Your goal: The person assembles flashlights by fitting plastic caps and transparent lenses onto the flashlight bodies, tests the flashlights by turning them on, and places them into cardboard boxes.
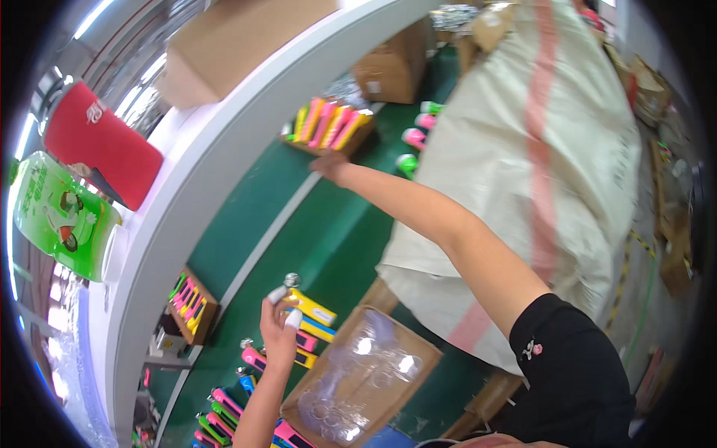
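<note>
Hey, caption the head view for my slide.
Right hand at a box of pink and yellow items, left hand beside a yellow item.

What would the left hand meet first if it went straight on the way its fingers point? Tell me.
The left hand would probably first meet the shiny round end of the yellow item just ahead of it, though depth is unclear.

Black short sleeve (575, 366) and white finger caps (293, 319)
A small white-and-pink emblem (532, 349) marks the right sleeve; the left hand (279, 337) wears caps on thumb and one finger.
</note>
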The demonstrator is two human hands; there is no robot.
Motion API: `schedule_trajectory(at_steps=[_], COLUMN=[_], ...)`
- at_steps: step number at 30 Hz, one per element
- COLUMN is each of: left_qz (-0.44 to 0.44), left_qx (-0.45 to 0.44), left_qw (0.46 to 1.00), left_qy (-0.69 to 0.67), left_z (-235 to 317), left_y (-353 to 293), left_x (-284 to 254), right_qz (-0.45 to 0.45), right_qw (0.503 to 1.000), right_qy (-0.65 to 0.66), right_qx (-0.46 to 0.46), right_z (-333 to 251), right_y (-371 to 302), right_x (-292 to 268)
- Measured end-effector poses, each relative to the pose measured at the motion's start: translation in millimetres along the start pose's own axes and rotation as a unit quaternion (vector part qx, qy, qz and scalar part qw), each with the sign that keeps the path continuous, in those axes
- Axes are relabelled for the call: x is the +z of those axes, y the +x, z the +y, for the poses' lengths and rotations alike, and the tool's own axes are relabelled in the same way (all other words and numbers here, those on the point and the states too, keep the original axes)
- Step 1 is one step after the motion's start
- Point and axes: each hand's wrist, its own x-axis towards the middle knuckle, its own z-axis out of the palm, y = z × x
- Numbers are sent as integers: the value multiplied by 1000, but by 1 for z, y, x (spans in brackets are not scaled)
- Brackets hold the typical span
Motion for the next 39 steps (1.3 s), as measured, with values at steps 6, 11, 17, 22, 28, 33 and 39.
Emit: schedule_trajectory(at_steps=[6,11,17,22,28,33,39], left_qz=[-145,-267,-362,-394,-442,-489,-521], left_qx=[256,445,551,322,273,151,288], left_qw=[955,848,683,796,769,763,680], left_qy=[42,109,314,328,372,394,427], left_z=[74,106,106,12,6,7,20], left_y=[-34,-149,-223,-218,-212,-218,-218], left_x=[164,295,407,438,431,415,432], right_qz=[-120,109,640,583,425,524,535], right_qw=[985,979,727,647,659,684,752], right_qy=[4,48,228,367,388,348,289], right_qx=[-126,-163,99,327,484,370,256], right_z=[-178,-107,182,331,357,361,412], right_y=[-237,-464,-687,-778,-771,-642,-518], right_x=[-316,-508,-585,-390,-179,-181,-254])
